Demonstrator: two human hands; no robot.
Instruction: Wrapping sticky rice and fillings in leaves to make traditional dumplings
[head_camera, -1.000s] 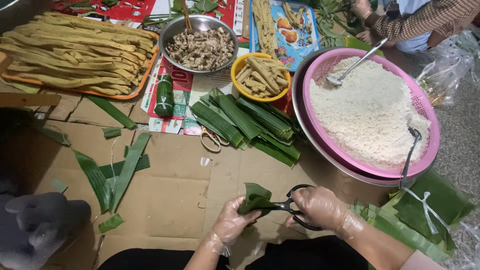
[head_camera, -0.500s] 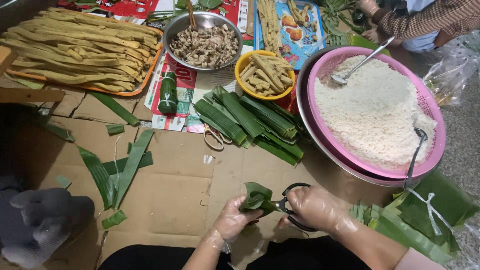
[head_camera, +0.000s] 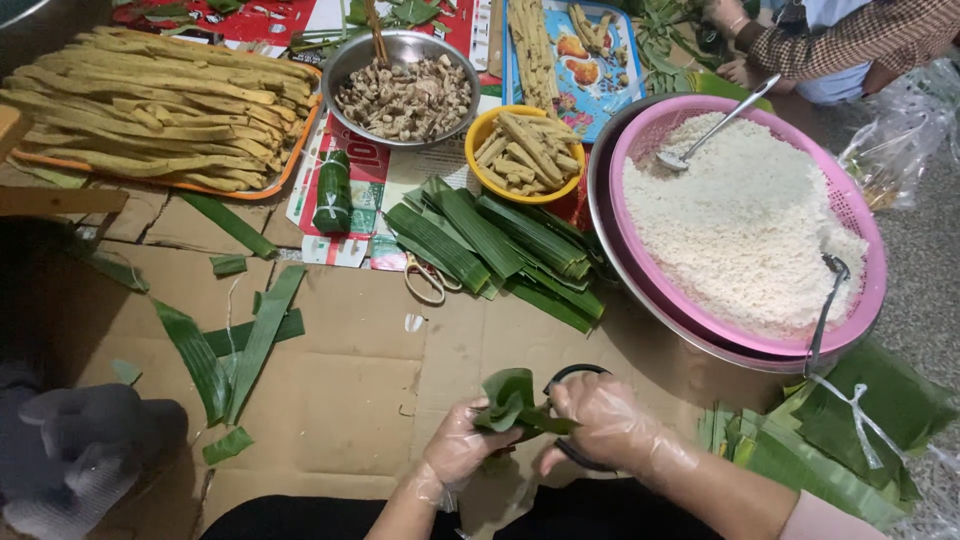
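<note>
Left grip (head_camera: 455, 450) grasping one folded leaf (head_camera: 512, 402); right grip (head_camera: 600, 420) grasping one pair of scissors (head_camera: 572, 373)

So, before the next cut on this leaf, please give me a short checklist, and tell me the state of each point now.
1. Folded green leaf held by left hand: ok.
2. Black-handled scissors in right hand: ok.
3. Blades lined up on the leaf: cannot tell, the leaf hides them.
4. Left fingertips away from the blades: cannot tell.
5. Both hands covered by clear gloves: ok.
6. Cardboard under the hands to catch offcuts: ok.
</note>
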